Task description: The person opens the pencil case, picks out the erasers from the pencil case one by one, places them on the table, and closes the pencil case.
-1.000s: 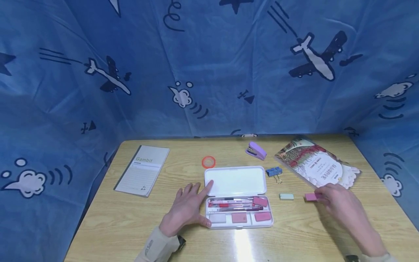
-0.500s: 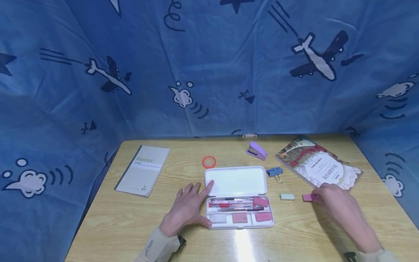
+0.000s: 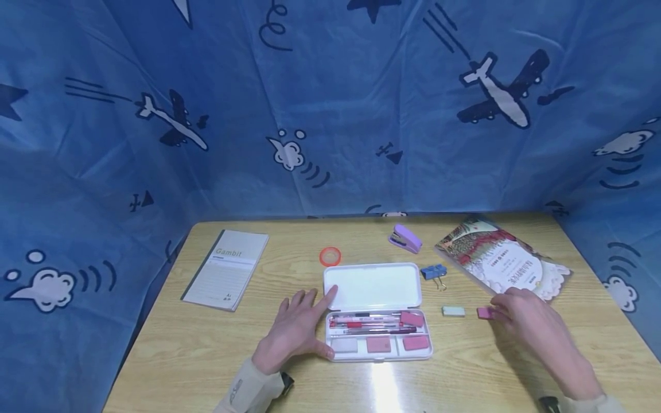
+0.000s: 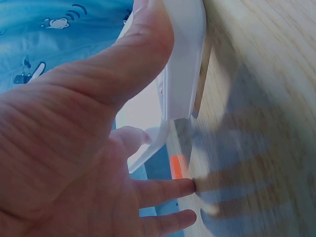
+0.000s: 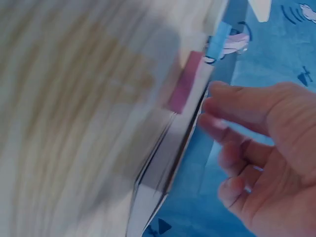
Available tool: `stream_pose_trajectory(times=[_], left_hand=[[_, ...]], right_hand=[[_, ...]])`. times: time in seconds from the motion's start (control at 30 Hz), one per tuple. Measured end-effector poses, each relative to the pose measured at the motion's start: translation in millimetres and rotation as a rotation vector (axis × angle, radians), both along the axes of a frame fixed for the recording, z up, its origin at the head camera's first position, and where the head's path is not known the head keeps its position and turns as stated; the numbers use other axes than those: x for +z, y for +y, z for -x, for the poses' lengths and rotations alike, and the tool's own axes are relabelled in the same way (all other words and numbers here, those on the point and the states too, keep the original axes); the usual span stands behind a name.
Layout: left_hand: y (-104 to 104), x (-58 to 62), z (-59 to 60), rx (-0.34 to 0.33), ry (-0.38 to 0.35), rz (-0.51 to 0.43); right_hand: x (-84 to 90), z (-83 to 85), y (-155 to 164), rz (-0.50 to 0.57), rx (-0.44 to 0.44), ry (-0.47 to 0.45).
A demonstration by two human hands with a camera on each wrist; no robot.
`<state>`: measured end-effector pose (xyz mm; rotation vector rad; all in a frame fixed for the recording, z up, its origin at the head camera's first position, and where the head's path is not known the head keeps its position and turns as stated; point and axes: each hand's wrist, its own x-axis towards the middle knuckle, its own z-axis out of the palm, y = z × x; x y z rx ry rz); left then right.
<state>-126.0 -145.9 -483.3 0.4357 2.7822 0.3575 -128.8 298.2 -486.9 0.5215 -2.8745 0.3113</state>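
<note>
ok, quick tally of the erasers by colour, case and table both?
Pink erasers: 4 (3 in the case, 1 by the right hand)
Whitish eraser: 1 (in the case)
Pale green eraser: 1 (on the table)
Total: 6

Just beside the right fingers (image 3: 502,304) is a pink eraser (image 3: 483,313); farther to their left, a pale green eraser (image 3: 453,311). The left fingers (image 3: 325,299) border a white pencil case (image 3: 374,286). Beyond all fingers, a blue curtain (image 3: 335,74) bears planes, clouds and stars.
</note>
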Motion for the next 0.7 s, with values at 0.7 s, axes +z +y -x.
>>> stream_pose_trajectory(times=[0.7], left_hand=[[1, -0.6, -0.1, 0.003, 0.002, 0.0]], right_hand=[[-3.7, -6.9, -121, -0.003, 0.133, 0.048]])
